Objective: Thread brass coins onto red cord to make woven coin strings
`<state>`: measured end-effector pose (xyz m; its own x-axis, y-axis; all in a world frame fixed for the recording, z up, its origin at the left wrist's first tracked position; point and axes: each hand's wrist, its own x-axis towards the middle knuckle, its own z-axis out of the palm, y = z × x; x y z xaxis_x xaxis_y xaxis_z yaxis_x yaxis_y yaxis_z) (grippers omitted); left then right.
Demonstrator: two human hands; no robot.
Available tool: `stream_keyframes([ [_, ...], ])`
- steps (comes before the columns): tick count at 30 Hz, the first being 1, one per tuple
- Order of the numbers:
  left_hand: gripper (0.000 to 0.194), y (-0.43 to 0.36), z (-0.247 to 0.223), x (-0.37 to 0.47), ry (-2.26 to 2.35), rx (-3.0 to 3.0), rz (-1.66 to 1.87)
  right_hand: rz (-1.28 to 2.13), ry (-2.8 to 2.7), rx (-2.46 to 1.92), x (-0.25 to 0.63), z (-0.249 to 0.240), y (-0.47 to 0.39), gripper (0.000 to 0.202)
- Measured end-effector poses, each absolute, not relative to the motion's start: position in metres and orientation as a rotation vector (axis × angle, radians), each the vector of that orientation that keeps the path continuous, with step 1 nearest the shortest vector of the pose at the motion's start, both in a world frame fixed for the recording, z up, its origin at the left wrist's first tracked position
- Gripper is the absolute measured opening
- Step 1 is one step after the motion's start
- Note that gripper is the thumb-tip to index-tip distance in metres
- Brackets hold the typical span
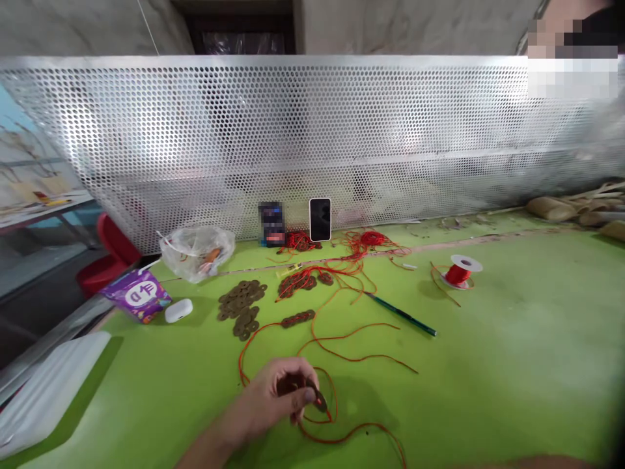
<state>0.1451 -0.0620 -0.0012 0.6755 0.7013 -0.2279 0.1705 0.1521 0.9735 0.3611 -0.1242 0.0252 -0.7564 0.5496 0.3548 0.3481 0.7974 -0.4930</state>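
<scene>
My left hand (288,391) is closed around a small stack of dark round coins (319,398) threaded on red cord, raised slightly above the green tabletop. Its fingers and thumb hide part of the stack. Red cord (361,426) trails from beneath the hand to the lower right, and another strand loops to the left. Just beyond lies a flat row of overlapping coins (299,318) joined by red cord. Farther left is a loose pile of coins (241,299) with holes. At the bottom right edge only a strip of skin shows, perhaps my right hand or arm; no fingers are visible.
Corded coins (305,282), a red cord tangle (374,239), a phone (320,219), a green pen (403,314) and a red cord spool (459,272) lie or stand beyond. Leftward are a purple packet (139,296), white case (178,311) and plastic bag (195,251). Perforated metal panel (312,130) borders the back.
</scene>
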Motion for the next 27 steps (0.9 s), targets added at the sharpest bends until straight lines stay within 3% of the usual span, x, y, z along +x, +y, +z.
stream_keyframes([
  [5, 0.046, -0.061, 0.010, 0.141, 0.809, 1.413, 0.550, 0.760, -1.989, -0.944, 0.378, 0.027, -0.086, 0.017],
  [8, 0.042, -0.063, 0.018, 0.140, 0.798, 1.422, 0.578, 0.813, -2.153, -1.026, 0.371, 0.014, -0.073, 0.052],
  [10, 0.040, -0.065, 0.022, 0.139, 0.792, 1.423, 0.579, 0.789, -2.332, -0.956, 0.363, 0.005, -0.072, 0.060],
  [16, 0.026, -0.073, 0.026, 0.138, 0.698, 1.449, 0.651, 0.676, -2.522, -0.865, 0.351, -0.008, -0.072, 0.025],
  [21, 0.017, -0.074, 0.028, 0.133, 0.663, 1.414, 0.825, 0.699, -2.556, -0.707, 0.356, -0.011, -0.075, 0.023],
  [27, 0.024, -0.062, 0.037, 0.126, 0.930, 1.189, 1.258, 0.887, -2.419, -0.617, 0.370, 0.006, -0.079, 0.015],
])
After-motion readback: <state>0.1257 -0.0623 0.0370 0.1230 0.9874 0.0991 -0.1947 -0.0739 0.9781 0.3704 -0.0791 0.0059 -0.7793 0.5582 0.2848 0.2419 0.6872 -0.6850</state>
